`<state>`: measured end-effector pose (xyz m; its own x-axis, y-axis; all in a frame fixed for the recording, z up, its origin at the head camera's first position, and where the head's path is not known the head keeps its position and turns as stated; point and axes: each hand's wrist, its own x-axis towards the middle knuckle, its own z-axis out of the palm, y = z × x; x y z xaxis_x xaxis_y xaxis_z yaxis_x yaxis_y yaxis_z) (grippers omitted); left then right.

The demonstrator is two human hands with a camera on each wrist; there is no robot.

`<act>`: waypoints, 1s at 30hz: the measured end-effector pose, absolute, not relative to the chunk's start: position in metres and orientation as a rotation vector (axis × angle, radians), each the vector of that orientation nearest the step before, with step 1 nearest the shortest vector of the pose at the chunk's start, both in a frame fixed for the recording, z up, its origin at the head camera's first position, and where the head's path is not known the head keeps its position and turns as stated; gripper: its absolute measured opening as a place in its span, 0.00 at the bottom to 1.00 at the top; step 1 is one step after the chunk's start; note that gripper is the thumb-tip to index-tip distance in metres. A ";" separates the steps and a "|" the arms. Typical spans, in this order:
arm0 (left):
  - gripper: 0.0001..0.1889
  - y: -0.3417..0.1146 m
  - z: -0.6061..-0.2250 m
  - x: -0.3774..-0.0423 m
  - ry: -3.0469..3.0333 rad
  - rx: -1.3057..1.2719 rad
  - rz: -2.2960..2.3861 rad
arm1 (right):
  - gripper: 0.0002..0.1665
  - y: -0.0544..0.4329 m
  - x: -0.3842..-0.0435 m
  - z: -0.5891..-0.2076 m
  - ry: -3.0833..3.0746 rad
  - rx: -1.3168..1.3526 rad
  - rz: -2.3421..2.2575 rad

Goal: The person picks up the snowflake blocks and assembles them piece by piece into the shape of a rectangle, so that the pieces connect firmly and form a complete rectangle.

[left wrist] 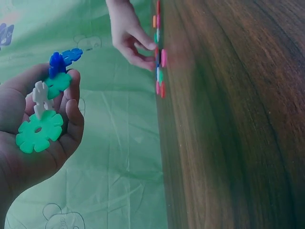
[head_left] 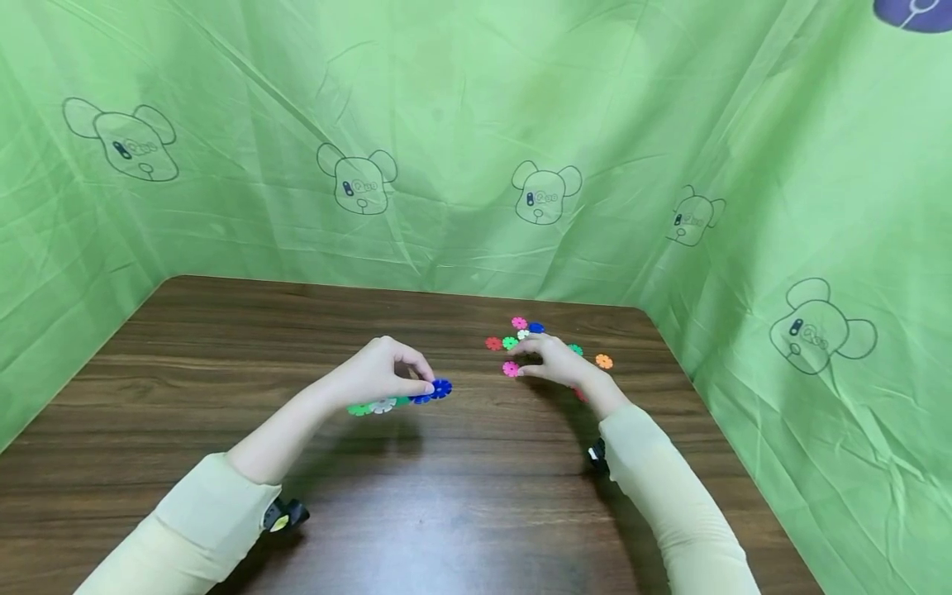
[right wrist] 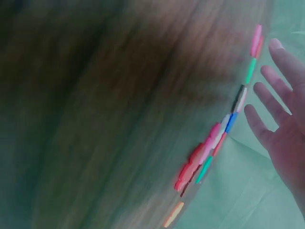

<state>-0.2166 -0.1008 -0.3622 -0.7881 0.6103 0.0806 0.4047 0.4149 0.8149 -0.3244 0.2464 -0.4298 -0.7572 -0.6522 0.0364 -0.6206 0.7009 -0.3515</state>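
My left hand (head_left: 379, 369) grips a chain of interlocking plastic snowflake discs over the table. The chain runs from a light green disc (left wrist: 39, 132) through a white disc (left wrist: 42, 99) and a second green disc (left wrist: 58, 86) to two blue discs (head_left: 442, 388) at its far end. In the head view the thumb lies on the blue end. My right hand (head_left: 550, 359) is spread just above the loose discs at the back right, holding nothing. Its thumb tip is right by a pink disc (head_left: 510, 368), and a green disc (head_left: 509, 343) lies near its fingers.
Around the right hand lie a red disc (head_left: 493, 343), another pink disc (head_left: 519, 322), a blue disc (head_left: 536, 328) and an orange disc (head_left: 604, 361). Some discs are partly hidden under that hand. Green curtains (head_left: 461, 231) hang along the back and sides of the wooden table (head_left: 461, 512).
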 end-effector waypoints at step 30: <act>0.02 -0.104 -0.362 -0.219 2.463 0.850 1.409 | 0.06 0.233 -0.309 -0.418 2.738 -0.540 -1.190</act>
<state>-0.2193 -0.1038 -0.3621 -0.8206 0.5582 0.1223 0.3883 0.3876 0.8361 -0.3089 0.2334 -0.4182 -0.9312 -0.3622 0.0423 -0.2779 0.6299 -0.7252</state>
